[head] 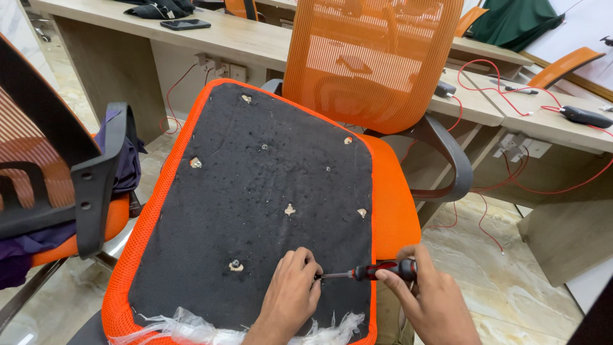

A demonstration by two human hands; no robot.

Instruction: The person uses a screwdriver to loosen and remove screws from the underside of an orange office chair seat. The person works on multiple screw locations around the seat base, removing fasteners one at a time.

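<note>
An upturned orange chair seat (391,211) shows its black fabric underside (255,211) with several small torn holes. It lies on top of an orange mesh office chair (370,57). My right hand (428,297) grips the red and black handle of a screwdriver (377,272), the shaft pointing left. My left hand (290,294) rests on the black underside, fingertips pinching around the screwdriver's tip. A screw head (235,264) sits in a hole just left of my left hand.
Another orange chair with a black armrest (96,185) and purple cloth stands at left. Wooden desks (242,38) run behind, with a phone (185,24), red cables (504,83) and black devices (584,116). Torn clear plastic (191,329) hangs at the seat's near edge.
</note>
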